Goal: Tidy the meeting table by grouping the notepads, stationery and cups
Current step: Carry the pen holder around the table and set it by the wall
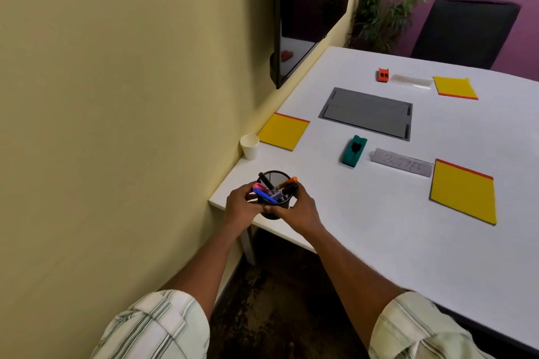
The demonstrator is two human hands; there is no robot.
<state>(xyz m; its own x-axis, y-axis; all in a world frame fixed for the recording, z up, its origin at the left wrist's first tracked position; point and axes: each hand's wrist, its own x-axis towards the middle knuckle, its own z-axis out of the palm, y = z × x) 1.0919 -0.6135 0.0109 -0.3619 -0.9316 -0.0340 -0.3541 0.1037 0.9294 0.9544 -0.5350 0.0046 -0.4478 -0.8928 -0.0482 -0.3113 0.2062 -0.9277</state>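
Both hands on black mesh pen holder [273,198] at near corner of white table [379,227]: left hand [240,207] and right hand [297,208] clasping its sides. Markers inside. Paper cup [250,146] near wall edge, beside yellow notepad [283,131]. Two more notepads farther right.

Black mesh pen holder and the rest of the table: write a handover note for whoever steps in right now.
Left hand and right hand: both grip the black mesh pen holder, full of markers, at the white table's near corner.
White paper cup: beside the nearest yellow notepad by the wall.
Two more yellow notepads, green stapler and orange stapler: scattered.
Done: no grouping visible.
Left: group notepads, stationery, cup.
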